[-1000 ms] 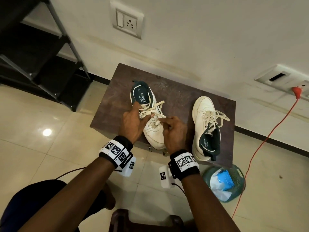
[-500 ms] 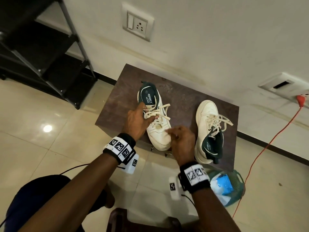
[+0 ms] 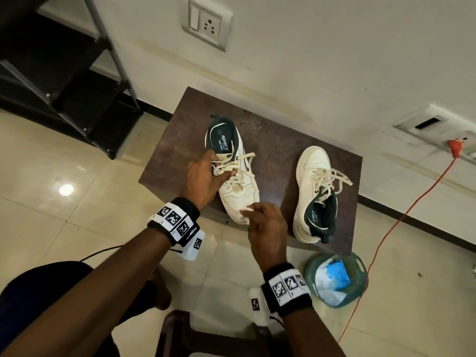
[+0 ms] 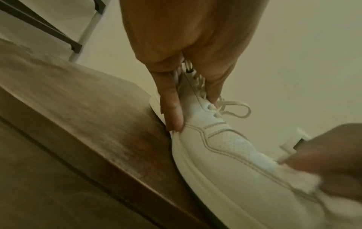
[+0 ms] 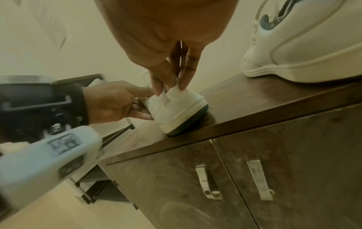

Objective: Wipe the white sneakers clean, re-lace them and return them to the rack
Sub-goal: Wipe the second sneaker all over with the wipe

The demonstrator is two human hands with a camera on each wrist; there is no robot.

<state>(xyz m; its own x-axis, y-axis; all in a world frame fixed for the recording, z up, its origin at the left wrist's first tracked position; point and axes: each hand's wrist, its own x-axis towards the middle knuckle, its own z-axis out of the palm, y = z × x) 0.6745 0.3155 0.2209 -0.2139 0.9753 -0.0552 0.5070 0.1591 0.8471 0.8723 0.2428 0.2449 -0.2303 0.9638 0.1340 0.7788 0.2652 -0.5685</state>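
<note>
Two white sneakers with dark green linings stand on the brown cabinet top (image 3: 278, 135). My left hand (image 3: 219, 172) grips the left sneaker (image 3: 243, 191) at its laced middle, thumb on one side and fingers (image 4: 173, 111) on the other. My right hand (image 3: 251, 211) pinches a small white wipe (image 3: 244, 212) against that sneaker's toe (image 5: 182, 111), which reaches the cabinet's front edge. The right sneaker (image 3: 313, 163) lies apart to the right, toe towards the wall, its laces loose.
A black shoe rack (image 3: 64, 81) stands on the floor at the left against the wall. A green basket (image 3: 358, 269) with white and blue cloths sits below the cabinet's right corner. An orange cord (image 3: 401, 215) runs down the floor on the right. Cabinet doors have metal handles (image 5: 207, 182).
My right hand has moved from the lace area down to the toe of the left sneaker, with the wipe now showing. My left hand keeps its hold on the shoe.
</note>
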